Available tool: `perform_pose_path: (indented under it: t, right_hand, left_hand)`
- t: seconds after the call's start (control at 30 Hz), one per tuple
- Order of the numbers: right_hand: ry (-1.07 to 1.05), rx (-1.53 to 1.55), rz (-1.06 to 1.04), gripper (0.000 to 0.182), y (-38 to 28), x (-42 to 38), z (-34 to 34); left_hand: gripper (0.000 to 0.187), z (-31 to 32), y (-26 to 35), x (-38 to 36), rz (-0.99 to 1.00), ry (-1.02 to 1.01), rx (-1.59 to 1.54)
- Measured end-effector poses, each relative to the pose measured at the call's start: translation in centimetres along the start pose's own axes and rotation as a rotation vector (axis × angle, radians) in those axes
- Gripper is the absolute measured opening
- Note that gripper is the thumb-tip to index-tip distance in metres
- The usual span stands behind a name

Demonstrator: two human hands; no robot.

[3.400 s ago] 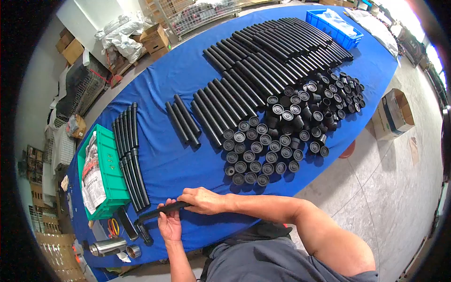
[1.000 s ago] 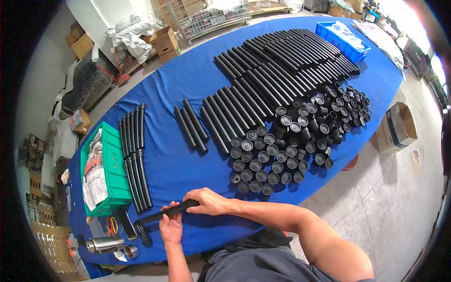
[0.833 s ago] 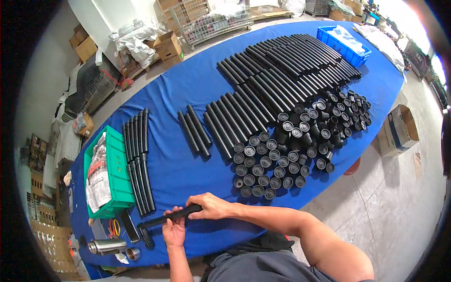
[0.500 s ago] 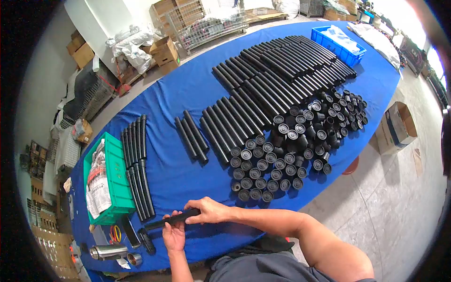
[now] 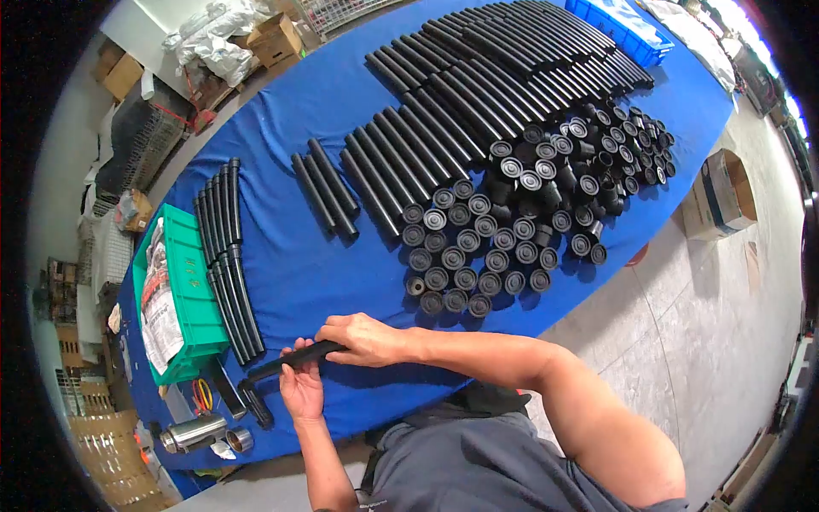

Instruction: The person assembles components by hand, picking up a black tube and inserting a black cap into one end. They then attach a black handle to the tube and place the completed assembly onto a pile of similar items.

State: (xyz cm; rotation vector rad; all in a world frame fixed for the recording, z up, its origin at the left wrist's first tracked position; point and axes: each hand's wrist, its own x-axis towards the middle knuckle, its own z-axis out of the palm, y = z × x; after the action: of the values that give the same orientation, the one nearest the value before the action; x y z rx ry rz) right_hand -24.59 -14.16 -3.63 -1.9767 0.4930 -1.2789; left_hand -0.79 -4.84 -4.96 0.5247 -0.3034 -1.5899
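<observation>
A black tube (image 5: 271,368) slants across the front of the table, held in both hands. My right hand (image 5: 365,340) is closed over its right end from above. My left hand (image 5: 303,388), palm turned up, has its fingers curled round the middle from below. Past the left hand, the tube's far end lies close to a short black ribbed part (image 5: 256,404) on the cloth. Just left of that part is a flat black object (image 5: 227,391). Several longer black tubes with collars (image 5: 229,277) lie side by side beyond the left hand.
Blue cloth (image 5: 281,273) covers the table. A green crate (image 5: 192,294) with newspaper stands left, near metal cylinders (image 5: 194,433) and a roll of yellow tape (image 5: 202,394). Black tubes (image 5: 414,158) lie in rows beyond many round black caps (image 5: 465,277). A blue crate (image 5: 627,34) stands far right.
The head view has tilted down, so the table's contents sit higher in the picture. Both hands remain on the tube, and its slant has become slightly steeper.
</observation>
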Motion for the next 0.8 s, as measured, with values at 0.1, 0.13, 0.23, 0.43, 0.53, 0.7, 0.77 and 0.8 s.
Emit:
perform_pose_path:
  t: [0.1,0.13,0.23,0.43,0.53,0.7,0.77,0.8]
  right_hand:
    - [0.006,0.043,0.050,0.032,0.3,-0.3,0.5]
    - [-0.143,0.174,0.284,0.032,-0.6,0.5,-0.7]
    - [-0.449,0.419,0.748,0.035,-2.5,2.1,-3.3]
    - [-0.177,0.088,0.172,0.035,-0.8,-0.1,-0.8]
    - [-0.223,0.086,0.223,0.037,-0.2,-0.1,-0.8]
    - [-0.162,0.067,0.216,0.037,-0.7,0.0,-0.4]
    - [-0.182,0.139,0.322,0.037,-0.8,0.4,-1.0]
    - [-0.241,0.167,0.391,0.038,-0.9,0.7,-1.5]
  left_hand:
    - [0.033,-0.4,0.0,0.0,0.019,-0.018,-0.008]
    - [0.033,-0.4,0.0,0.0,0.013,-0.016,-0.012]
    - [0.034,-0.4,0.1,0.0,-0.009,-0.015,-0.028]
    - [0.036,-0.7,0.2,-0.1,-0.004,-0.031,-0.112]
    - [0.034,-0.3,0.1,0.0,0.004,0.013,-0.011]
    - [0.036,-0.1,0.1,-0.2,0.008,-0.004,0.055]
    - [0.036,0.0,0.0,-0.2,0.011,-0.012,0.045]
    - [0.036,0.1,-0.1,-0.2,0.015,-0.005,0.061]
